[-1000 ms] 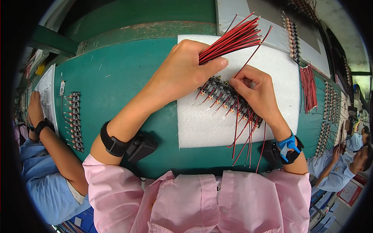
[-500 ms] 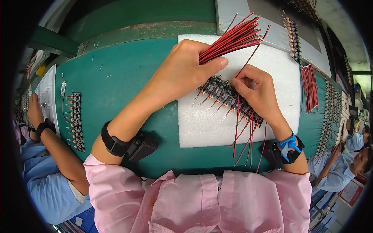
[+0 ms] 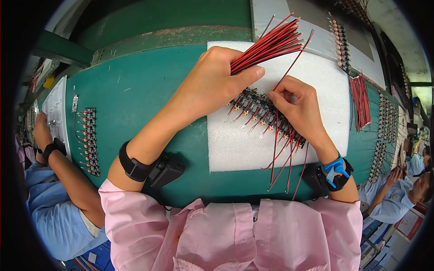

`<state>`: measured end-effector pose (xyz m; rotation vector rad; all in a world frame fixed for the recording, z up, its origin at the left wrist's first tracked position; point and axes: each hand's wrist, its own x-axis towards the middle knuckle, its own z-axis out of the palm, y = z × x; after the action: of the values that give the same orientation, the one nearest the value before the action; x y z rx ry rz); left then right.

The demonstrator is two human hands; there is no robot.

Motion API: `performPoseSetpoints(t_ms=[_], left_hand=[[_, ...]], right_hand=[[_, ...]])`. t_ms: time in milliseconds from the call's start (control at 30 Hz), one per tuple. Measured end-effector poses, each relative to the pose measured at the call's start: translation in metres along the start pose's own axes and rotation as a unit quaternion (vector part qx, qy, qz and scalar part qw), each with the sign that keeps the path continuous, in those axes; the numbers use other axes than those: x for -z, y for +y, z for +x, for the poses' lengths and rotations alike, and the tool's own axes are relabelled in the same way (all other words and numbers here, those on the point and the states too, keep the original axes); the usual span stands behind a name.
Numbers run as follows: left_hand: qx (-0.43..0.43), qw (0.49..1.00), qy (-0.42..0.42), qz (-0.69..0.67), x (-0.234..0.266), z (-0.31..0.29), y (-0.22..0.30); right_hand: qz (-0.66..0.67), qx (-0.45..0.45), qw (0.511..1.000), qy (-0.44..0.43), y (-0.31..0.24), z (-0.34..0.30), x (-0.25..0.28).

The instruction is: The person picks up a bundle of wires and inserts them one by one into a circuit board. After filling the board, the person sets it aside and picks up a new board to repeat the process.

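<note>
A green tabletop (image 3: 135,99) fills the middle of the view, and a white foam sheet (image 3: 235,156) lies flat on it in front of a person in a pink shirt (image 3: 212,230). On the sheet, running slantwise beneath the hands, is a row of small dark circuit boards (image 3: 260,110), with short leads on its near side and longer red-and-black wires (image 3: 290,169) trailing past the sheet's near edge. The left hand (image 3: 219,74) grasps a thick bundle of red and black wires (image 3: 269,45) above the sheet's far part, thumb extended just below it; its other fingers are mostly hidden. The right hand (image 3: 296,101) pinches one wire (image 3: 294,64) between thumb and forefinger at the row, the wire's free end slanting up and away. Left on the table stands another row of boards (image 3: 90,142), near a few pale scraps (image 3: 127,89) and a white tray (image 3: 55,106), beside which a co-worker's hand (image 3: 41,128) rests. To the right lie a second wire bundle (image 3: 360,104) and more board strips (image 3: 384,119), while another strip (image 3: 341,43) sits on a pale grey panel (image 3: 271,18) at the far side. Beyond, at the right rim, co-workers in light blue (image 3: 389,205) sit along the workspace.
</note>
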<state>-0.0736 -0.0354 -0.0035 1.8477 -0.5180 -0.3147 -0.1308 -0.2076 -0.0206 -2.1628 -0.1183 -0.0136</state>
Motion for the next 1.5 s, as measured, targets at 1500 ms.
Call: performPoseSetpoints(t_ms=[1500], left_hand=[[0.096, 0.884, -0.05, -0.454, -0.029, 0.016, 0.012]], right_hand=[[0.181, -0.07, 0.979, -0.066, -0.027, 0.019, 0.022]])
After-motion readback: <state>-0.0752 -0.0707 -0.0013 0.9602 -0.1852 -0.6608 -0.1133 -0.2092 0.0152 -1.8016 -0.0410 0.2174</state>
